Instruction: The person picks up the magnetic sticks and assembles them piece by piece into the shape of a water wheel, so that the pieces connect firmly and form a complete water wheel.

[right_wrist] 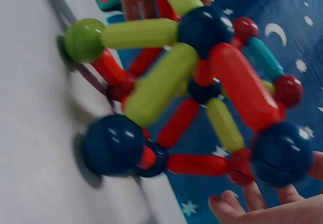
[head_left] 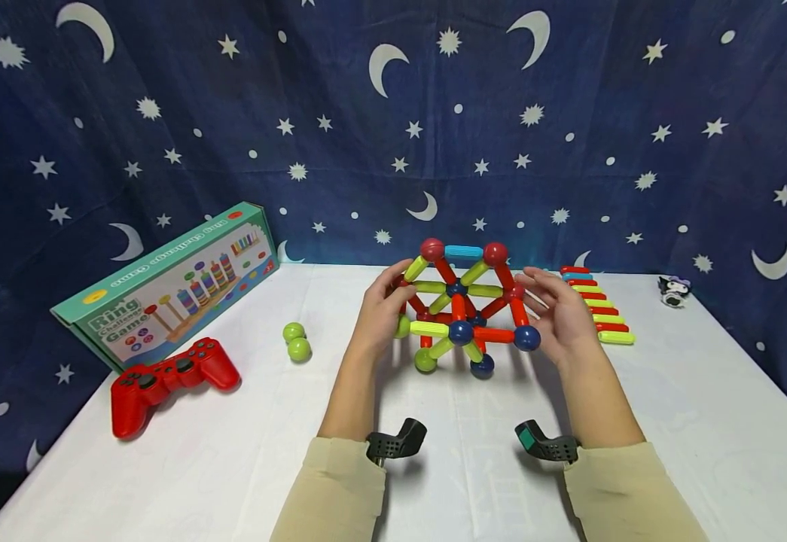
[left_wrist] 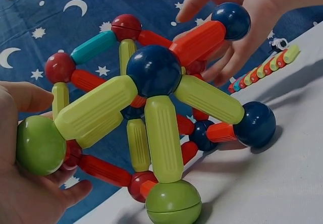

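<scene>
A magnetic stick-and-ball structure (head_left: 460, 332) stands on the white table, made of red, lime and blue rods joined by red, navy and green balls. My left hand (head_left: 377, 312) holds its left side, thumb and fingers around the red ball there. In the left wrist view a green ball (left_wrist: 41, 146) covers part of that palm. On the other side my right hand (head_left: 565, 316) has its fingers loosely extended, fingertips right at the right red ball (head_left: 514, 293). From the right wrist view, those fingers (right_wrist: 252, 196) lie beside and below a red ball, with no grip around it.
A row of loose red, lime and blue rods (head_left: 599, 309) lies to the right, near a small figurine (head_left: 674, 291). Left of the structure are two green balls (head_left: 299, 349), a red game controller (head_left: 172, 376) and a Ring Challenge Game box (head_left: 183, 290). A starry cloth (head_left: 339, 90) hangs behind.
</scene>
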